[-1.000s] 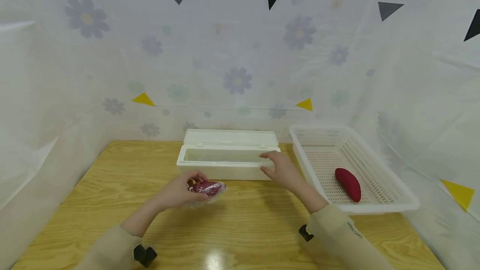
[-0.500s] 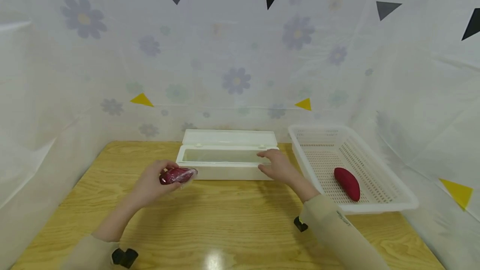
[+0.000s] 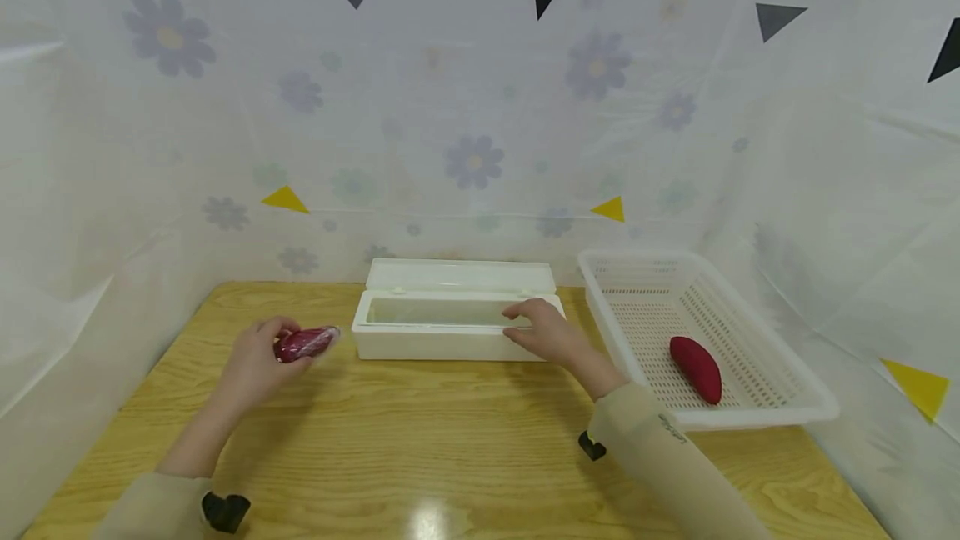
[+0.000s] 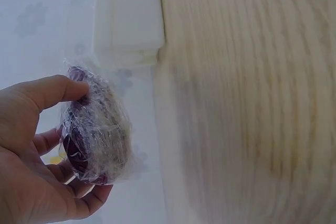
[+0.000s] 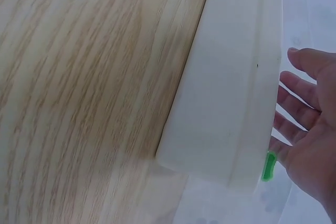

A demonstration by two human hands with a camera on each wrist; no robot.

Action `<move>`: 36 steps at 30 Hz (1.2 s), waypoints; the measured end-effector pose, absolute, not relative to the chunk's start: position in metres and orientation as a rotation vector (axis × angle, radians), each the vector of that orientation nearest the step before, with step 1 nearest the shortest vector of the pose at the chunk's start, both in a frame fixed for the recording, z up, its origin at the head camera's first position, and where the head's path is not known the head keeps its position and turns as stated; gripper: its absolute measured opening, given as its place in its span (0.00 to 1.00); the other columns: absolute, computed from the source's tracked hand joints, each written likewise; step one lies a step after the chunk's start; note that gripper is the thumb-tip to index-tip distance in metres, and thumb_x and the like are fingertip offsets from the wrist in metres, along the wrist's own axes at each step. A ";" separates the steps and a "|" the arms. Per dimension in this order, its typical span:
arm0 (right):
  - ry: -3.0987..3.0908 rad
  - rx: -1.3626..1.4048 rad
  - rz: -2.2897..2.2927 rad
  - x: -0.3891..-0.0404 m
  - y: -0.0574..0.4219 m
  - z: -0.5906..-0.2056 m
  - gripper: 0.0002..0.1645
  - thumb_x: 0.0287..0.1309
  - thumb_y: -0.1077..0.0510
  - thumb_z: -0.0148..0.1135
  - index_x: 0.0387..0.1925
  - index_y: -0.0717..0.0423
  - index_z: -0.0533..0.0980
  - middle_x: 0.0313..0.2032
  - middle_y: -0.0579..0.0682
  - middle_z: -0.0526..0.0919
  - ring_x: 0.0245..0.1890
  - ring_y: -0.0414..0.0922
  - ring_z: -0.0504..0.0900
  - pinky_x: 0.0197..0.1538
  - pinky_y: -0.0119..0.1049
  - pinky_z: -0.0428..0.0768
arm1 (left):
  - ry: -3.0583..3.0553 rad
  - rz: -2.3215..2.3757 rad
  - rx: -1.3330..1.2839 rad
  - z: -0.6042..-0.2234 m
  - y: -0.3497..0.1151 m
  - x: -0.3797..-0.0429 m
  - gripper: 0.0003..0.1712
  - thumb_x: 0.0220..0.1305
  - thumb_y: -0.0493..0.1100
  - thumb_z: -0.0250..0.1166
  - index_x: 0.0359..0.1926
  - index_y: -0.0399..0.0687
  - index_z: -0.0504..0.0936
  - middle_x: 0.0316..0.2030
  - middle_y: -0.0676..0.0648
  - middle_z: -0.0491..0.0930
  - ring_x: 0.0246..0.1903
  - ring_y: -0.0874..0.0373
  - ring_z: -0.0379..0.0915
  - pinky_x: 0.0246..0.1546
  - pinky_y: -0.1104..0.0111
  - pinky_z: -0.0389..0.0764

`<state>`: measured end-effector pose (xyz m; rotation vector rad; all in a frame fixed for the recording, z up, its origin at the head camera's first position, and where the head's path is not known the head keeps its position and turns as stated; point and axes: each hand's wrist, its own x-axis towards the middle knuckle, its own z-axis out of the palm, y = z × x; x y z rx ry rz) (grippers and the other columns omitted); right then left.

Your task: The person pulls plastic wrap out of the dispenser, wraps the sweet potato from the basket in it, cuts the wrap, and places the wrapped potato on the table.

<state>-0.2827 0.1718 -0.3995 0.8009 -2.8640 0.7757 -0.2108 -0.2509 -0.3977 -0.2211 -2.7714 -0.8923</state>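
My left hand (image 3: pixel 255 363) holds a dark red sweet potato (image 4: pixel 100 124) wrapped in crinkled clear plastic film, above the table's left side. Thumb and fingers pinch it from opposite sides, and part of it is hidden by them. A long white box (image 3: pixel 438 347) stands at the back middle, its lid (image 3: pixel 461 276) raised toward the wall. Over the box's right end hovers my right hand (image 3: pixel 553 338), fingers loosely bent and holding nothing. A small green piece (image 5: pixel 269 166) shows by the box's edge, close to that hand, in the right wrist view.
A white perforated basket (image 3: pixel 750 418) stands to the right of the box, with a bare red sweet potato (image 3: pixel 697 369) inside. Behind the wooden table (image 3: pixel 450 457) hangs a pale flowered curtain (image 3: pixel 420 90).
My left hand has carried the wrapped sweet potato leftward, from in front of the box to beyond its left end. My right hand has shifted slightly left over the box.
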 end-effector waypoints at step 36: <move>-2.738 0.685 0.925 -0.304 0.107 -0.414 0.07 0.59 0.56 0.63 0.36 0.53 0.83 0.33 0.46 0.84 0.41 0.48 0.79 0.51 0.46 0.74 | -2.939 -0.747 -0.172 -0.431 -0.264 -0.225 0.32 0.49 0.48 0.74 0.50 0.35 0.72 0.39 0.30 0.73 0.37 0.40 0.69 0.32 0.53 0.73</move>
